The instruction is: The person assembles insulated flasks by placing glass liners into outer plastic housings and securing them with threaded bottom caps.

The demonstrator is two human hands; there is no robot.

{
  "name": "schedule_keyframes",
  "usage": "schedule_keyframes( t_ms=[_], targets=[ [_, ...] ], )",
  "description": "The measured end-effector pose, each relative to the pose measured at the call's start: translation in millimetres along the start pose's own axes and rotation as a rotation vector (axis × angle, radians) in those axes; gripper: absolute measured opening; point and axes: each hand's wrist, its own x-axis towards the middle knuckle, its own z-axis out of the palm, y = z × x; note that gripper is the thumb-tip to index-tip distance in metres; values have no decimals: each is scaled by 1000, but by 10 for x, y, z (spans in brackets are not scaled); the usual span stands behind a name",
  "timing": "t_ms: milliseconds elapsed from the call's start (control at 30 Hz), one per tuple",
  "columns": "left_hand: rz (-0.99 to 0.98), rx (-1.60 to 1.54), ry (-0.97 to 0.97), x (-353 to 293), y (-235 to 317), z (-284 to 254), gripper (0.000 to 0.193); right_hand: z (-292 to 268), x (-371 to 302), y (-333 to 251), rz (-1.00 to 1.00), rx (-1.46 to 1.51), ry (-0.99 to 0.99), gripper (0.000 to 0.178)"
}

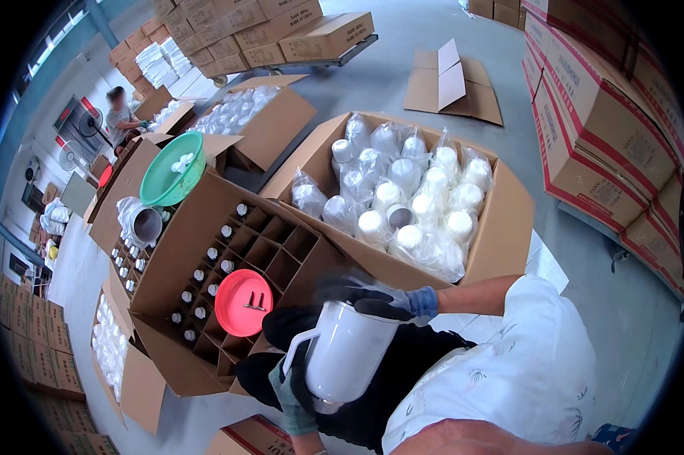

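A white jug point(351, 353) with a side handle lies tilted over my lap, its wide end toward the upper right. My left hand point(295, 394), in a grey-green glove with dark palm, is closed round its lower end beside the handle. My right hand point(387, 301), in a dark glove with blue cuff, rests over the wide rim; its fingers are partly smeared by motion. Left of the jug, a round red tray point(243, 322) holds small dark metal pieces point(255, 302). Under the tray stands a divided carton point(176, 262) with several white-capped bottles in its compartments.
Beyond my right hand, an open carton point(505, 220) holds bagged white bottles or jugs. A green basin point(171, 168) with small white pieces sits on the carton flaps. Stacked cartons point(592, 114) rise at the right; a loaded cart point(334, 57) stands behind. A seated person point(122, 117) works far left.
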Motion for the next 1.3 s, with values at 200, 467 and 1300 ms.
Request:
schedule_keyframes(
  t_ms=[200, 467, 1300],
  targets=[
    [786, 750, 1, 88, 594, 219, 34, -207, -1, 609, -59, -232, 7, 65],
    [178, 13, 192, 70, -46, -62, 24, 111, 376, -202, -229, -234, -64, 59],
    [-337, -723, 773, -1142, -1471, -1081, 45, 384, 3173, 2752, 323, -1499, -376, 52]
  ],
)
